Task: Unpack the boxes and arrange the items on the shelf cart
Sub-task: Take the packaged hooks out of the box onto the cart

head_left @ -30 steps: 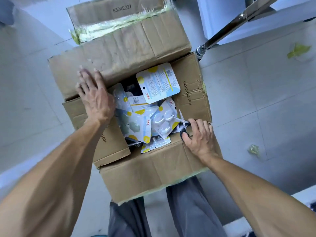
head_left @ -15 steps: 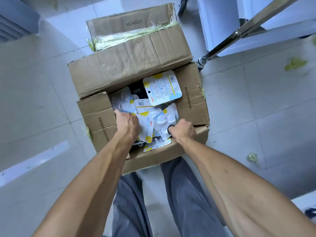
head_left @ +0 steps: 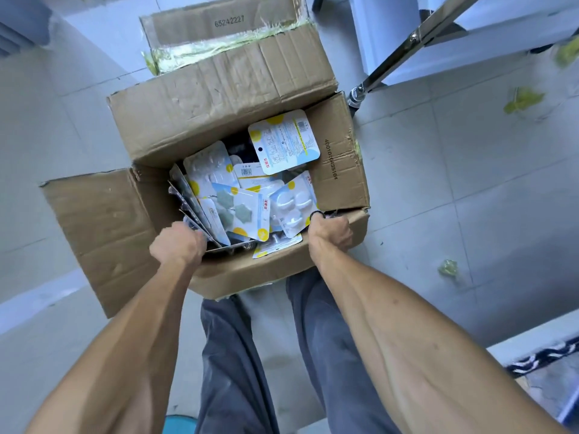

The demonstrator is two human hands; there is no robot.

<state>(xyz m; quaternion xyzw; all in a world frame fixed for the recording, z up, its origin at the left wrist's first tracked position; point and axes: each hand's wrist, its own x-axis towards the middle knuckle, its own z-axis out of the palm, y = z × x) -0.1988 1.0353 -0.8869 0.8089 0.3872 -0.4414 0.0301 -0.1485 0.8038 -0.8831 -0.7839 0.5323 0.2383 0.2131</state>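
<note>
An open cardboard box (head_left: 340, 170) stands on the tiled floor in front of my legs. It is full of blue, white and yellow blister packs (head_left: 247, 205) lying loose, and one pack (head_left: 285, 142) leans against the right flap. My left hand (head_left: 177, 245) is closed on a stack of upright packs (head_left: 195, 211) at the box's near left side. My right hand (head_left: 329, 233) is a fist on the near right corner, gripping something with a black loop that looks like a scissors handle. The shelf cart's chrome leg and caster (head_left: 355, 95) stand just behind the box's right corner.
The box's left flap (head_left: 100, 230) lies folded out over the floor, and the far flap (head_left: 219, 95) leans over the opening. Green tape scraps (head_left: 521, 100) (head_left: 448, 267) lie on the tiles to the right. A patterned mat (head_left: 545, 358) sits at the lower right.
The left flap has swung out to the left. My left hand dropped from the flap into the box and closed on the stack of packs. My right hand stays at the near right corner.
</note>
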